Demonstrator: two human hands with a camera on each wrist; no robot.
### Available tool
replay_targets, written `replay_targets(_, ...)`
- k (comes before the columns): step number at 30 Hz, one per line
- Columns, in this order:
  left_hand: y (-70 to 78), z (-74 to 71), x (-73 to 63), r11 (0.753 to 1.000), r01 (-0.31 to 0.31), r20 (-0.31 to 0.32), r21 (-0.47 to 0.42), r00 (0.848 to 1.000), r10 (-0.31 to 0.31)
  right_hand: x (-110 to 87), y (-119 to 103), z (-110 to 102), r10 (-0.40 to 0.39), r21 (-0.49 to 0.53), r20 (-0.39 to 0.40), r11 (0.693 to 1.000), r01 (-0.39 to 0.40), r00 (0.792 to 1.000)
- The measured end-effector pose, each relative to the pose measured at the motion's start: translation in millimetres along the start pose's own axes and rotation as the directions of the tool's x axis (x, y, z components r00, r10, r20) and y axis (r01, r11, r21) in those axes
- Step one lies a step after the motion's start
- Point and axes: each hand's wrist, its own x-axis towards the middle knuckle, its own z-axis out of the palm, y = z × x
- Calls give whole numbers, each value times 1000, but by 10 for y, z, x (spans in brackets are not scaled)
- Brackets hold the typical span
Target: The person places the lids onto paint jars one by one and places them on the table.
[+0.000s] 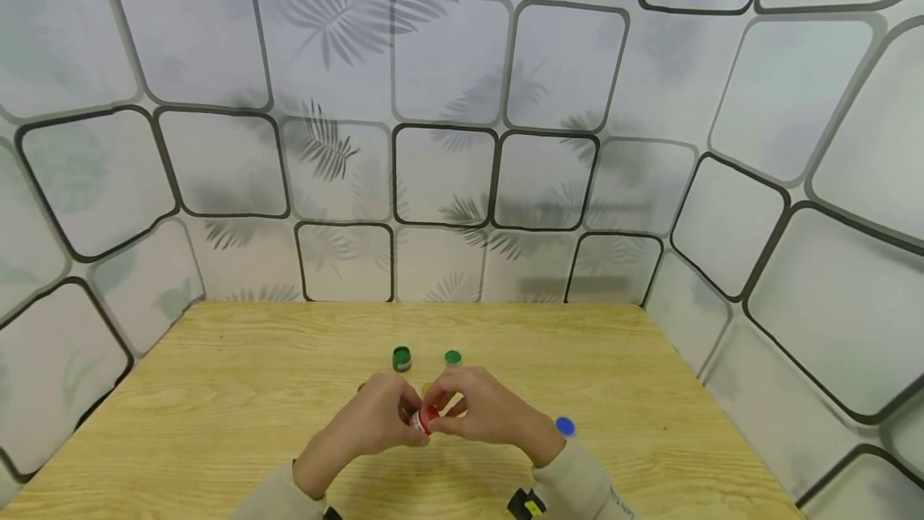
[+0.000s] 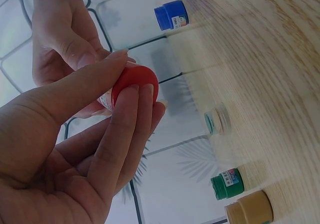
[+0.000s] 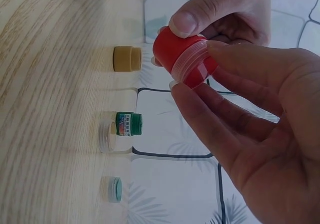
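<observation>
A small red paint jar [image 3: 167,46] is held between both hands, above the table. My left hand [image 1: 378,416] grips its red body, the thumb pressing on one side and the fingers round the other. From the opposite end my right hand [image 1: 484,408] pinches the jar's clear ribbed lid [image 3: 190,61] between thumb and fingertips. The lid sits at the mouth of the jar, with red showing through it. In the left wrist view the jar's round red base [image 2: 136,86] faces the camera, and the left fingers hide part of it.
On the wooden table [image 1: 274,351], beyond the hands, stand a green jar [image 1: 401,359] and a green-tinted lid [image 1: 452,358]. An ochre jar [image 3: 127,58] and another clear lid [image 3: 106,136] are near them. A blue jar [image 2: 171,15] stands apart. Patterned curtain [image 1: 447,175] surrounds the table.
</observation>
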Motion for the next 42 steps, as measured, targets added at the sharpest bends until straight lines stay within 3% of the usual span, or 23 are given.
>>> replay_targets(26, 15, -10, -17, 999, 32, -11, -26, 999, -33, -13, -29, -24, -14, 51, -2, 999, 14, 1000)
replay_targets(42, 15, -20, -22, 999, 19, -15, -27, 1000, -20, 10, 1, -18, -82, 47, -22, 995, 83, 996)
